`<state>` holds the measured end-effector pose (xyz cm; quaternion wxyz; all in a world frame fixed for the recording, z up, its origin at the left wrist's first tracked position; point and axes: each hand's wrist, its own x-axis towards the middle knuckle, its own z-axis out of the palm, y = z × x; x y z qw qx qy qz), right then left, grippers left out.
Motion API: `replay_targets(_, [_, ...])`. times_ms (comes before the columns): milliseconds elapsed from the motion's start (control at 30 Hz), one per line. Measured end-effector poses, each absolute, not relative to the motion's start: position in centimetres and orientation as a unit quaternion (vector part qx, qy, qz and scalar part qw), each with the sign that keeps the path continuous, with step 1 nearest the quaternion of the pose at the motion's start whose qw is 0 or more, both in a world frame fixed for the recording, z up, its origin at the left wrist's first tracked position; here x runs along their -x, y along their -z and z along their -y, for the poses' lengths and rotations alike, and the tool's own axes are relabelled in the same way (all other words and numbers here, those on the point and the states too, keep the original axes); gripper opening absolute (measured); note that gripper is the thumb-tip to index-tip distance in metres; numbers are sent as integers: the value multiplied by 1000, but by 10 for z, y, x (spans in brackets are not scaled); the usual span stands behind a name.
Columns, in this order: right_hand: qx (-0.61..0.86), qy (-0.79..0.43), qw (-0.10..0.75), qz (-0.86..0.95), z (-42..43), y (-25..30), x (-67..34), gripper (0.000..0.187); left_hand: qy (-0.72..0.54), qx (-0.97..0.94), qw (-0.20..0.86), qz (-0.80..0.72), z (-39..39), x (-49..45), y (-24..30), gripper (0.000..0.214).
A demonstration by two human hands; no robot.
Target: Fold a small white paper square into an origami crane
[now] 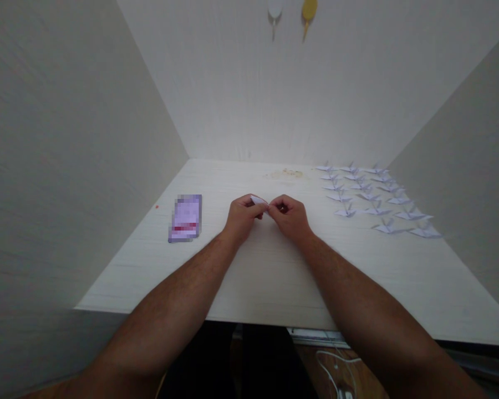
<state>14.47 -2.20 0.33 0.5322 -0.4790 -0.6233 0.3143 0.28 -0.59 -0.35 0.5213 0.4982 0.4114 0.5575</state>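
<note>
A small piece of folded white paper point(258, 200) is pinched between my two hands, just above the middle of the white table. My left hand point(244, 217) is closed on its body, thumb on top. The fingertips of my right hand point(290, 217) pinch the paper's right end, with thumb and forefinger pressed together. Much of the paper is hidden behind my fingers. To the right, several white paper cranes point(368, 196) stand in rows on the table.
On the left lies a blurred-out purple phone-like rectangle point(186, 217), near a small red speck point(157, 206). Walls enclose the table point(266, 277) at both sides and back. Two hooks, white point(275, 12) and yellow point(309, 10), hang on the back wall. Cables point(332, 366) lie below the table.
</note>
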Motion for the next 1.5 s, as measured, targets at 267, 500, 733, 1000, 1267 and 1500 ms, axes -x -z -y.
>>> replay_targets(267, [484,-309,528,625,24,-3,-145,14,-554,-500,528,-406,8,-5,1,10])
replay_targets(500, [492,-298,520,632,22,0,-146,16,-547,-512,518,-412,7,-2,1,12])
replay_targets(733, [501,-284,520,631,24,-4,-145,17,-530,-529,498,-438,7,-2,-1,13])
replay_targets(1000, [502,-285,515,634,24,-3,-145,15,-525,-535,501,-433,7,-2,-3,13])
replay_targets(1267, [503,-287,509,637,25,-6,-145,17,-533,-556,467,-435,10,-4,-3,11])
replay_targets(1500, [509,-272,514,634,26,-7,-144,17,-556,-529,463,-444,11,-9,-1,8])
